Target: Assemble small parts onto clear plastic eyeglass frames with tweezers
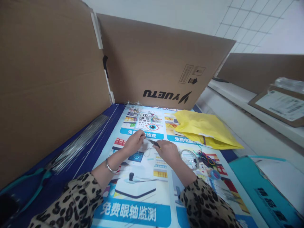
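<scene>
My left hand is closed in a pinch, with a silver bangle at its wrist. Between its fingertips is the end of a thin wire, whose loop hangs below the hands. My right hand wraps round small pointed pliers with dark jaws. Their tip points left and reaches the wire close to my left fingertips; whether the jaws grip it is too small to see. My palm hides most of the handles.
Straight metal wires and teal-handled pliers lie at left. Small wire pieces sit at the back. On the right are a yellow bag, a clear round dish, coloured cords and a teal box. Cardboard walls stand behind.
</scene>
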The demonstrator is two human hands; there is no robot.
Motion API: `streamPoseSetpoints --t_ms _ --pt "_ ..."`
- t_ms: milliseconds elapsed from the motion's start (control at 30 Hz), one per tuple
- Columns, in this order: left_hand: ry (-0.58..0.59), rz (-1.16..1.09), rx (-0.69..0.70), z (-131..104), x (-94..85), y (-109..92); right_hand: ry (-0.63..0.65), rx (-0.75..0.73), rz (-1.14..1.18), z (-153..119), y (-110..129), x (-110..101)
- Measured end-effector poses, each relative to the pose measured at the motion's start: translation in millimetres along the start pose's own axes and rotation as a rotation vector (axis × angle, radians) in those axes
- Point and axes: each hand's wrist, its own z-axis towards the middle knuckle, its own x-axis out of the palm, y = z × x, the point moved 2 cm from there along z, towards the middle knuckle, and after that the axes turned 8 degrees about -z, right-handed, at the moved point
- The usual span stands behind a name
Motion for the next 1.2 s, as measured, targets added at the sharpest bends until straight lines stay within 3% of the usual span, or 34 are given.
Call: streamPoseSetpoints --t_ms 233,633,967,1200 --pt "-0.047 0.047 -0.031 -0.5 0.6 0.1 0.003 0.005 -0.006 0.3 0.1 2.1" --pt "-0.061 -0.290 -0.121 -4.1 -0.9 -9.3 -0.030 -0.006 -0.020 0.4 0.9 4.0" --pt "-0.043 -0.631 -0.202 -3.1 0.8 -3.8 -0.141 -0.071 -0.081 -2.0 0.2 -0.2" --pt "-0.137 -0.551 -0.123 -10.4 3.7 -5.9 -0.216 -0.089 -0.053 -2.2 0.2 1.3"
